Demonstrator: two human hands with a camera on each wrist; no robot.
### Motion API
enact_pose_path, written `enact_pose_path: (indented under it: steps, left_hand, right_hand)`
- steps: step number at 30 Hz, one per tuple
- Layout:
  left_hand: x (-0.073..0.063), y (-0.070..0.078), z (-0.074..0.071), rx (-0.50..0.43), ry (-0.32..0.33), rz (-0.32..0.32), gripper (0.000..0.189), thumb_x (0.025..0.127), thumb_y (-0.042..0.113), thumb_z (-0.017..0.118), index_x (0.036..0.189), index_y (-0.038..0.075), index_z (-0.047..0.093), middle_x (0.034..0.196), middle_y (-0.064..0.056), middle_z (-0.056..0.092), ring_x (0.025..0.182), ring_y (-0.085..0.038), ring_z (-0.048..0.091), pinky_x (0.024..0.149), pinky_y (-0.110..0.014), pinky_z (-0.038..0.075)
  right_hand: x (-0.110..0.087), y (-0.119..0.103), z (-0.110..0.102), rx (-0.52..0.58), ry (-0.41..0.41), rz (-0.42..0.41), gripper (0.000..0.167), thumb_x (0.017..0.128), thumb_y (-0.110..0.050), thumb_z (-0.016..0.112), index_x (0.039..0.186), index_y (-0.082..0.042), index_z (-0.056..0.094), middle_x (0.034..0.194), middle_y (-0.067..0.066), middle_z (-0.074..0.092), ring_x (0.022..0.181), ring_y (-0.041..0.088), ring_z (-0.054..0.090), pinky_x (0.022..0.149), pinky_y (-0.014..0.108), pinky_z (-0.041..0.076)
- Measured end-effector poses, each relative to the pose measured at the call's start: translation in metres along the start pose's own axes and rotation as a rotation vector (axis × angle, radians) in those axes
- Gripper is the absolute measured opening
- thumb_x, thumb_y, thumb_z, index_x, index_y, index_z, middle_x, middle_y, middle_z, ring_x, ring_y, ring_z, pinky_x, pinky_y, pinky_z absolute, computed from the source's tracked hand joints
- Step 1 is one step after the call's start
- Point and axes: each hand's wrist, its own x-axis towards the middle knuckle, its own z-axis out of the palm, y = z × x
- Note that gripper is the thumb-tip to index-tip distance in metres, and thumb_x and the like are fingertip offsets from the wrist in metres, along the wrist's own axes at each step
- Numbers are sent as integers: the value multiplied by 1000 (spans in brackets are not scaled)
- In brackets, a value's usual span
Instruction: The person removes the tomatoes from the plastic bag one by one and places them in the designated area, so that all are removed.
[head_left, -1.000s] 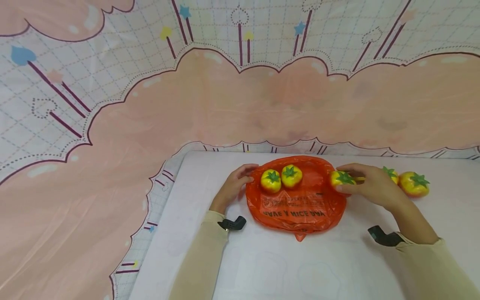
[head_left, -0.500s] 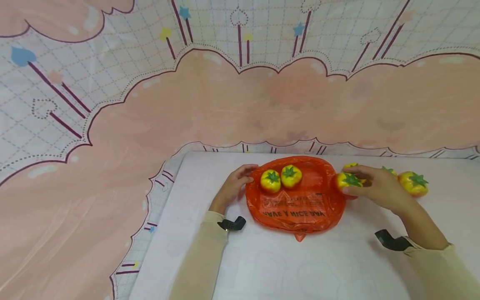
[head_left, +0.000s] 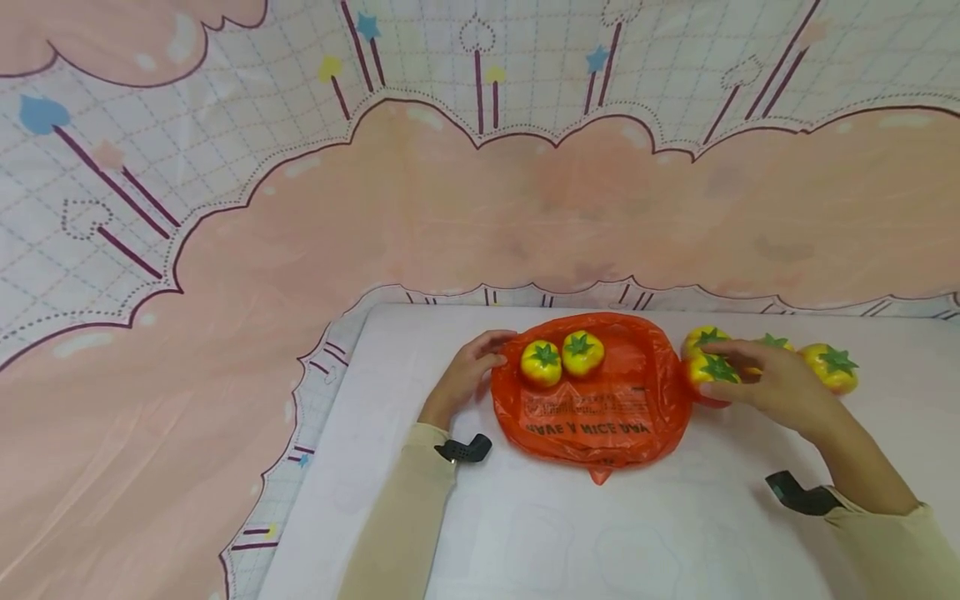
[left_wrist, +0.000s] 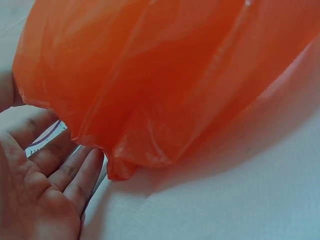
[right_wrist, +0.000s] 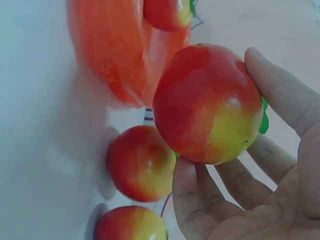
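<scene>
In the head view an orange-red plastic bag [head_left: 592, 417] lies opened out, with two yellow-red toy tomatoes [head_left: 582, 354] in its left part. At the bag's left rim my left hand [head_left: 467, 373] holds on with thumb and forefinger; the bag hides their tips in the left wrist view, and the other fingers lie loosely under its edge. My right hand [head_left: 776, 387] grips another toy tomato [right_wrist: 207, 107] between thumb and fingers, just right of the bag. Behind the gripped tomato sits one more tomato [head_left: 705, 336].
Right of the bag, a partly hidden toy tomato [head_left: 772, 340] and another tomato [head_left: 832, 367] stand in a row on the white tabletop [head_left: 570, 533]. A patterned pink-and-white curtain [head_left: 465, 200] hangs along the back and left edges.
My right hand has moved right and slightly nearer with its toy tomato, from over the bag's right rim to beside it. The tomato behind it has come into view. My left hand stays put.
</scene>
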Motion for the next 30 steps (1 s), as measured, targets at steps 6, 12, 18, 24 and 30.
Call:
enact_pose_path:
  steps: [6,12,18,24,30]
  left_hand:
    - [-1,-1,0,9,-8,6,41,101,12,51,141,20,59,144,0,59,133,-22,55,117,-44,44]
    - [0,-1,0,-1,-3,26,42,100,10,50,139,16,60,142,-4,61,130,-23,56,116,-44,45]
    - [1,-2,1,-19,-8,33,42,98,10,52,139,12,60,141,-7,61,129,-23,56,117,-45,43]
    - [3,-2,1,-19,-12,25,41,98,11,51,138,15,61,140,-5,62,129,-23,56,117,-45,43]
    - [1,-2,0,-25,-2,20,40,99,10,52,137,15,62,139,-5,62,129,-23,56,118,-45,42]
  right_hand:
    - [-4,10,0,11,7,26,72,88,-51,74,145,-10,56,145,30,50,128,51,46,91,61,57]
    - [-10,21,-4,-14,6,43,74,89,-49,75,146,-7,53,146,33,47,126,55,45,87,61,58]
    - [-16,30,-10,-12,1,69,77,89,-52,73,148,-8,51,145,34,48,124,57,46,81,61,60]
    - [-21,39,-15,-27,24,94,79,88,-53,73,148,-7,51,142,34,48,121,61,48,80,60,60]
    - [-23,50,-16,-56,62,106,77,89,-52,74,145,-3,53,137,33,47,119,58,44,84,66,57]
